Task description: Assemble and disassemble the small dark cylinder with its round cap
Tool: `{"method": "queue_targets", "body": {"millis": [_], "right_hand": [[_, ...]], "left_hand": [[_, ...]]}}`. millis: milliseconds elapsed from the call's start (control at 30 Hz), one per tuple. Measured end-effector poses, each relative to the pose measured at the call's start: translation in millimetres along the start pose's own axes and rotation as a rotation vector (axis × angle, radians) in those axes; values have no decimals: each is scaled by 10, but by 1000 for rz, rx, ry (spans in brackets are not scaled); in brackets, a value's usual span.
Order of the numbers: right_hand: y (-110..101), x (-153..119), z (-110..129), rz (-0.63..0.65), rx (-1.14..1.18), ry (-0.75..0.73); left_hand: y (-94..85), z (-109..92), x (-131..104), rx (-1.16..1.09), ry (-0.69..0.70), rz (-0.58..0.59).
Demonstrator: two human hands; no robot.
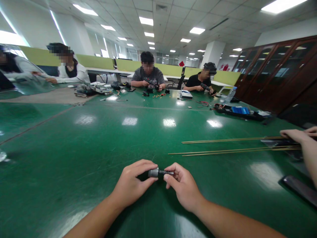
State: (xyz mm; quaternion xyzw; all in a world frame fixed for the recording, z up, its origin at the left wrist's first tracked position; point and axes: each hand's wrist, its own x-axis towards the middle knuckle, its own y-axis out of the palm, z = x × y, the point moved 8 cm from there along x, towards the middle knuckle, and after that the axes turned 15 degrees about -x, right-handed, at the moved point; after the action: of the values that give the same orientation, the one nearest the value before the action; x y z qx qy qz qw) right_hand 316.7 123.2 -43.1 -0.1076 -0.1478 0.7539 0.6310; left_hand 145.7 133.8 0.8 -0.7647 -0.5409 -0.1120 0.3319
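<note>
I have the grey cylinder (153, 173) in my left grip (132, 181), part-open; my right grip (184, 187), narrower, pinches its dark shaft (161, 172).

At the glossy green tabletop (99, 138), the person's left hand (135, 178) pinches a stubby grey metal cylinder (153, 173) by its ends, while the right hand (184, 185) has thumb and fingers about its slim dark ridged shaft (168, 173); thread or spring, I can't quite tell. Beyond lie thin straight gold-coloured rods (223, 141), near a neighbour's hand (294, 135). Across the table, two people (148, 74) handle dark tools.
</note>
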Motion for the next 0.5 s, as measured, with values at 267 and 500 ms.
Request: {"method": "queue_targets", "body": {"millis": [267,500], "right_hand": [[-4,6,-11,4,39,10],[-8,0,-2,1,41,6]], "left_hand": [[-6,-12,7,10,17,-14],[-14,8,-2,1,4,-14]]}}
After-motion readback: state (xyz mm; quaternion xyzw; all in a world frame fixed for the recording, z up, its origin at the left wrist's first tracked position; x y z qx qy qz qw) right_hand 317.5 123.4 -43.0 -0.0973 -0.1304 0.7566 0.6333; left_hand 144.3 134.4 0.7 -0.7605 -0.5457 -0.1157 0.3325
